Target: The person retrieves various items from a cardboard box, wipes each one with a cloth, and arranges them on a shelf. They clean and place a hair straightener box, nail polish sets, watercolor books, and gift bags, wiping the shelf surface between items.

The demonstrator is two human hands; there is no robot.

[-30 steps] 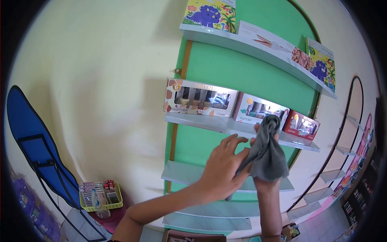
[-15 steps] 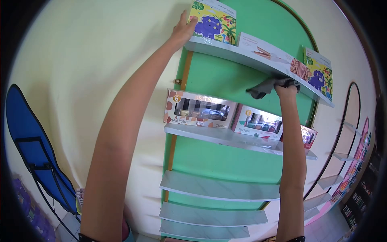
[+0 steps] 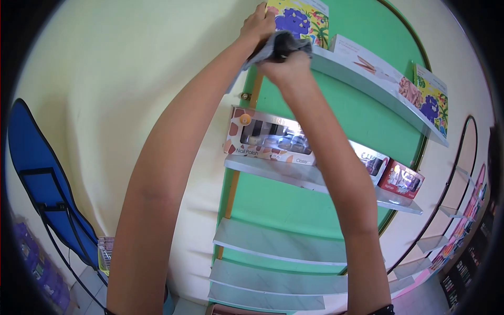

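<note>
At the left end of the top shelf (image 3: 344,69) stands a yellow box (image 3: 299,21) with a purple dinosaur on it. My left hand (image 3: 258,25) holds this box by its left edge, fingers curled around the side. Just below, my right hand (image 3: 294,64) grips a dark grey cloth (image 3: 278,43), bunched up against the shelf's left end and front edge. Part of the cloth hangs down behind my right hand. The cloth covers the lower left corner of the box.
Along the top shelf are a white hair-styler box (image 3: 362,63) and a second dinosaur box (image 3: 431,100). Nail polish boxes (image 3: 270,139) fill the shelf below, partly behind my right forearm. A folded blue ironing board (image 3: 44,173) leans at the left wall.
My right hand has moved left along the top shelf with the cloth, from near its right part to its left end. The left hand stays on the dinosaur box. The view has shifted slightly.
</note>
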